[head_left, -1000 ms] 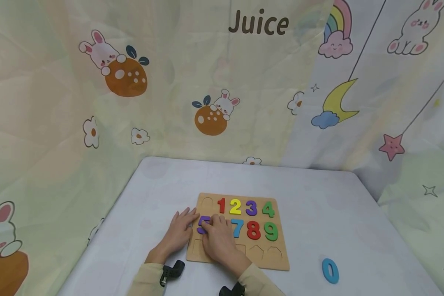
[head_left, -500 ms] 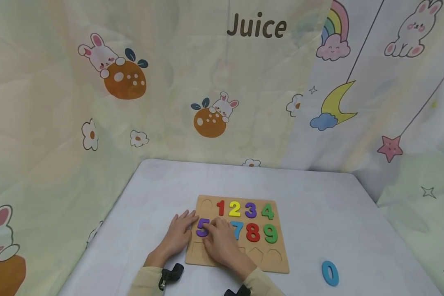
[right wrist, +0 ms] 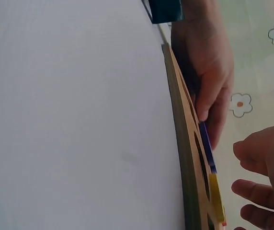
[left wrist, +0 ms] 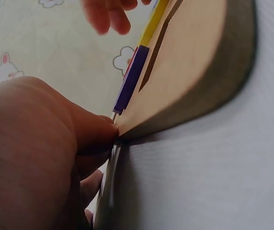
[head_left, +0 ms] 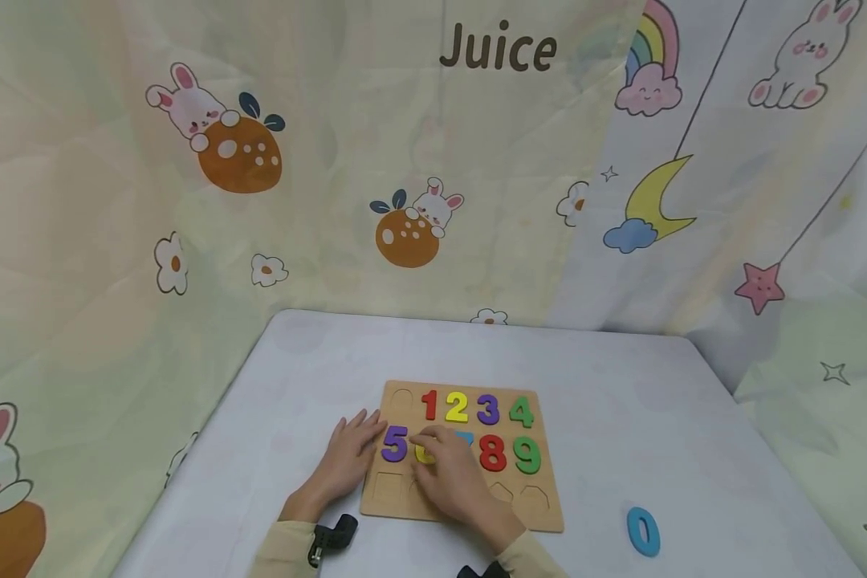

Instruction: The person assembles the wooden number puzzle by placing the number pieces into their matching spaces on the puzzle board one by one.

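A wooden number board [head_left: 551, 514] lies on the white table. My left hand [head_left: 347, 457] rests flat along its left edge, and in the left wrist view the thumb touches the board's side. My right hand [head_left: 453, 475] hovers over the board's middle, fingers loosely bent and holding nothing; the right wrist view shows it apart from the pieces. The purple 5 [head_left: 394, 444] sits in its row. Beside it, the yellow 6 [head_left: 423, 455] and blue 7 [head_left: 467, 438] are partly hidden by the right hand.
A blue 0 [head_left: 644, 531] lies on the table [head_left: 614, 417] to the board's right. Red 1 [head_left: 429, 405], yellow 2 [head_left: 457, 408], purple 3 [head_left: 488, 410], green 4 [head_left: 522, 412], red 8 [head_left: 493, 453] and green 9 [head_left: 527, 456] sit in the board. A printed cloth hangs behind.
My right hand has moved right, off the purple 5, uncovering it and part of the yellow 6 and covering more of the blue 7. The left hand stays at the board's edge.
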{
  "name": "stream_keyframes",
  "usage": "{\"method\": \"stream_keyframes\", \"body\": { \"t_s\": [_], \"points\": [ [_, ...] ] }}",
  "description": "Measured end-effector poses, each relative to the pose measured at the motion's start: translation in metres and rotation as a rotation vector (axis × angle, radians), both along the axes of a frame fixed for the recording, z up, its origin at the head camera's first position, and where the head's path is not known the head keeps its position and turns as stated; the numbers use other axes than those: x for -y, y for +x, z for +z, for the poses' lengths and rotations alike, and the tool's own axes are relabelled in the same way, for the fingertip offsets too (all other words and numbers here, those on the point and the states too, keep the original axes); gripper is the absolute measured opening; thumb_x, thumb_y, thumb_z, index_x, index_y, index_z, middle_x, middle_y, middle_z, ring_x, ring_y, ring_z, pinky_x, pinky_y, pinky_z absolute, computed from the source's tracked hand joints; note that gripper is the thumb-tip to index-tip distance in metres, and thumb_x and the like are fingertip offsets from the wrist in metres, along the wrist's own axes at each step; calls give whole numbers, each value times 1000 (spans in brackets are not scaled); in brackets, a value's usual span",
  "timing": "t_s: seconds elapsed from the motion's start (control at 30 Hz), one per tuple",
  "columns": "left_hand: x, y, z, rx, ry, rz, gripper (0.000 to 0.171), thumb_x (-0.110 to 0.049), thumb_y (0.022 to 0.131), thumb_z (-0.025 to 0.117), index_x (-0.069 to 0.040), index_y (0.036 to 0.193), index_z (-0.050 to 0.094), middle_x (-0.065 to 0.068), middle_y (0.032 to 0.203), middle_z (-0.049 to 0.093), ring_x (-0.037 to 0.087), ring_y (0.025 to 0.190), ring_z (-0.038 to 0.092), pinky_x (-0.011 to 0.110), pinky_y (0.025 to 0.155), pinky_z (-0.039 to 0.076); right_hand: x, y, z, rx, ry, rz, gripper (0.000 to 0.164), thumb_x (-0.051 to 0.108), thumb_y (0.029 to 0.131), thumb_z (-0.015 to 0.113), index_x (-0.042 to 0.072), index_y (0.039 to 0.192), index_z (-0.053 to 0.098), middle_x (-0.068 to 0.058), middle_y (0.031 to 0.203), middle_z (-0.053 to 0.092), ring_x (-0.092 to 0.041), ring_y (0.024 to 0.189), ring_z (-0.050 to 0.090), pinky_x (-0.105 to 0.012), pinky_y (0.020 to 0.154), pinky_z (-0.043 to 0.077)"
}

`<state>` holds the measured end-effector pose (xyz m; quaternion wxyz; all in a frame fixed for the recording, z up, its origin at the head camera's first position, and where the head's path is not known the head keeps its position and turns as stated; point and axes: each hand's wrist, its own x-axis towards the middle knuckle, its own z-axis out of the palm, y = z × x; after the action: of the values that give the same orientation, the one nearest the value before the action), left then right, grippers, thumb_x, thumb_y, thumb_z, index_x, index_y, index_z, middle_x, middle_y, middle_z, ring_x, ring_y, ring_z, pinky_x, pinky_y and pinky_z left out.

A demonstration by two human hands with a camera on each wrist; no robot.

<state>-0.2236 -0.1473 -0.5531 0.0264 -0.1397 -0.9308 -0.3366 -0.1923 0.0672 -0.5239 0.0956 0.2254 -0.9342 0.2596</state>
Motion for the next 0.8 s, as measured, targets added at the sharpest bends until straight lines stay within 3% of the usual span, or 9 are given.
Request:
{"method": "stream_keyframes", "body": {
  "t_s": [0.33,0.57,0.8],
  "points": [
    [1,1,-2,-1,-26,-17,38,-12,99,51,-15,136,58,8,153,40,32,147,22,55,120,2,-25,7,5,-57,-29,-50,32,22,85,73,16,116,71,2,120,61,-18,113,56,-43,97,49],
    [0,1,-1,1,-15,-19,37,-13,100,52,-14,136,58,9,154,39,32,147,21,56,120,2,-45,7,3,-69,-59,-104,31,20,86,74,15,116,71,0,122,62,-22,115,57,-44,98,49],
    [-1,1,-1,-7,-15,-4,36,-12,99,54,-15,134,60,9,153,40,33,147,22,57,119,3,-62,9,6,-21,-89,-158,34,19,84,75,15,118,70,-4,126,61,-26,118,54,-47,98,48]
  ]
}}
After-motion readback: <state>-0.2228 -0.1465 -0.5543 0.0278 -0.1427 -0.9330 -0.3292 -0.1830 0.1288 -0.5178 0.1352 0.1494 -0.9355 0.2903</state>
